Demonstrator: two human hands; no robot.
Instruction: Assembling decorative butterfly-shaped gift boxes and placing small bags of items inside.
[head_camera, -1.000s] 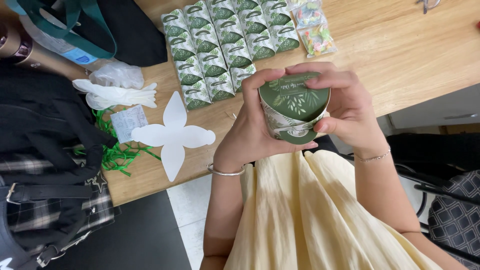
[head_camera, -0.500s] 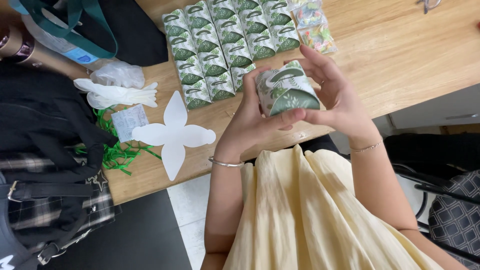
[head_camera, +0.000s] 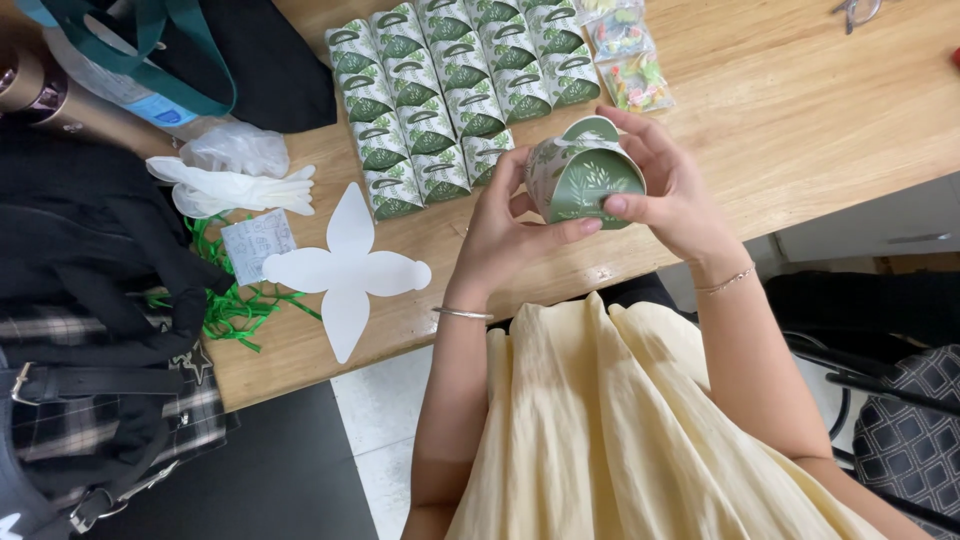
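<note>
Both hands are cradling a small green leaf-print paper box (head_camera: 585, 180) above the wooden table's (head_camera: 820, 130) near edge. The left hand (head_camera: 510, 235) is curling its fingers around it from seven o'clock, the right hand (head_camera: 665, 190) from three. It looks light and crushable, best held gently by its sides.

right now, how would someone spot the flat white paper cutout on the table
Start at the wooden table and find the block of green leaf-print boxes lined up in rows. Just below and left of them, near the table's edge, lies the cutout, beside strands of green ribbon. It is the only flat, plain white piece with four rounded petals, unlike the folded boxes.
</note>
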